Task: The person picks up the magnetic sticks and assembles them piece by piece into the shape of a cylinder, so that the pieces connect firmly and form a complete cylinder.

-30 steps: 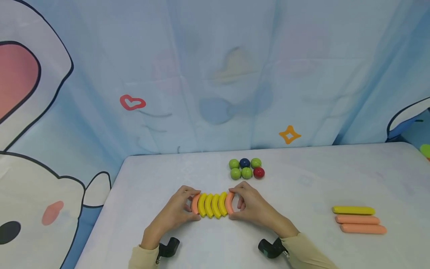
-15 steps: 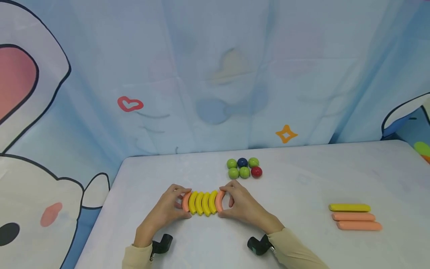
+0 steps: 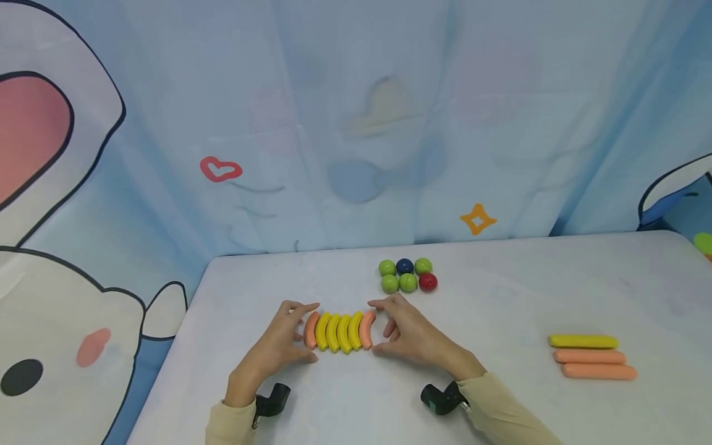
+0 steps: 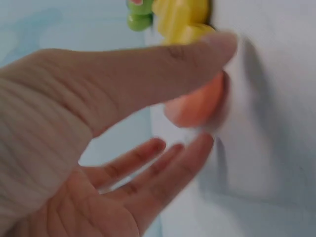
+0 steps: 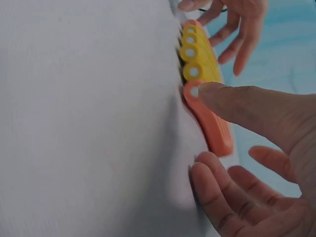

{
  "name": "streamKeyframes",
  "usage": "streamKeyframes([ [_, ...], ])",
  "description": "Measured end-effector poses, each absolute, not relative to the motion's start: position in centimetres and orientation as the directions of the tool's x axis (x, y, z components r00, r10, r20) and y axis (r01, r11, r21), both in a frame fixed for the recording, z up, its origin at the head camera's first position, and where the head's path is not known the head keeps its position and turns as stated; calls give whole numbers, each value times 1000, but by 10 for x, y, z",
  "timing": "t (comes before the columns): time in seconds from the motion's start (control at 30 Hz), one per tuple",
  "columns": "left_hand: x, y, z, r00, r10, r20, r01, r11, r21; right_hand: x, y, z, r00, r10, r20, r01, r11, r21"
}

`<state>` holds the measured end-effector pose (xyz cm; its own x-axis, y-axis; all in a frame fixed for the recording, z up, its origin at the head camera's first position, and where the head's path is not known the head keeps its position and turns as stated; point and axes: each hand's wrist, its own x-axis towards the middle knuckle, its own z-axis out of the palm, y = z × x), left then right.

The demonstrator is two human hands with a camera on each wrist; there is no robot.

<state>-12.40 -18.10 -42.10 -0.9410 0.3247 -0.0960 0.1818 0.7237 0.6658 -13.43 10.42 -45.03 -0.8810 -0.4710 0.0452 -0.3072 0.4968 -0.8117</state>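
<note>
Several curved yellow pieces (image 3: 343, 334) stand side by side in a row, with a curved orange piece (image 3: 311, 330) at the left end and another orange piece (image 3: 366, 330) at the right end. My left hand (image 3: 276, 343) is beside the left end, thumb and index finger spread around it. At the right end my right hand (image 3: 417, 334) has its thumb and index finger spread the same way. In the left wrist view the thumb partly covers the orange piece (image 4: 195, 106); in the right wrist view the thumb overlaps the near orange piece's end (image 5: 212, 123), other fingers apart from it.
Behind the row lie several green balls (image 3: 408, 282), a dark blue ball (image 3: 405, 266) and a red ball (image 3: 428, 282). At the right of the white table (image 3: 473, 309) are a straight yellow stick (image 3: 583, 341) and two orange sticks (image 3: 598, 371). A printed blue curtain hangs behind.
Both hands held the row's ends before; their fingers have now loosened and spread away from the end pieces. The row had shifted left between the two earlier frames.
</note>
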Motion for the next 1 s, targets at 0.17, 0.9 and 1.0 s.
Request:
streamKeyframes([
  [0.17,-120,-169,-407,-943,327,-66,217,752,623,-140,123,-442,-884,-457,99,-336,473,-815],
  [0.9,-121,-70,-419,-936,346,-68,235,757,610,-178,174,-428,-948,-231,219,-318,705,-634],
  [1.0,-119,-66,-421,-935,348,-67,244,768,592,-177,173,-433,-951,-224,213,-309,727,-613],
])
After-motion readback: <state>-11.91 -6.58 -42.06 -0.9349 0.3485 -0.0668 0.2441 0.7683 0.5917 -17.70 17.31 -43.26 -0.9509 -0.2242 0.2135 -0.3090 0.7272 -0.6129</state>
